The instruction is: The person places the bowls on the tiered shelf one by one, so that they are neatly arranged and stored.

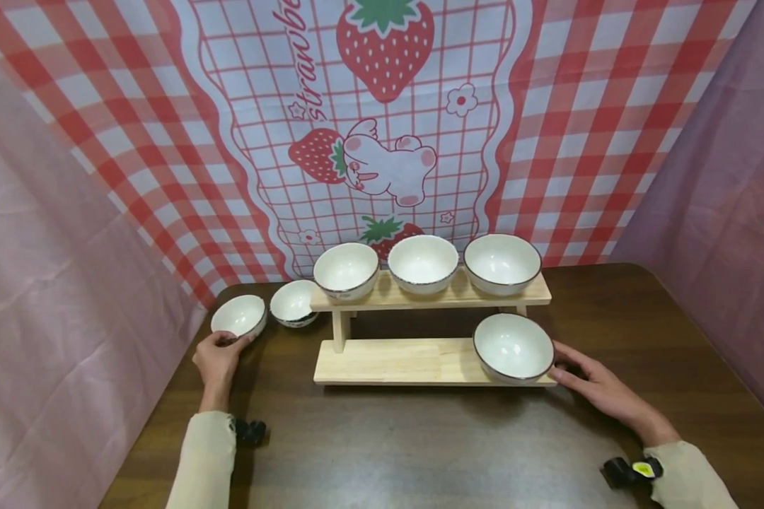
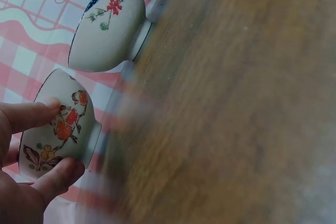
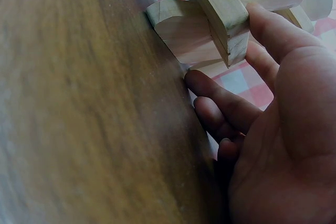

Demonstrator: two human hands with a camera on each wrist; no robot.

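Left grip [image 1: 218,359] on painted bowl [image 1: 238,315], right grip [image 1: 601,385] at rack [image 1: 382,360]

Painted bowl pinched, left of rack; second bowl [image 1: 293,302] between them. Right grip released, fingers at rack's right end, beside lower-tier bowl [image 1: 514,346]. Three bowls [image 1: 423,261] up top.

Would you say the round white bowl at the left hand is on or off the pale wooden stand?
Off: the left hand holds the bowl clearly apart, left of the stand.
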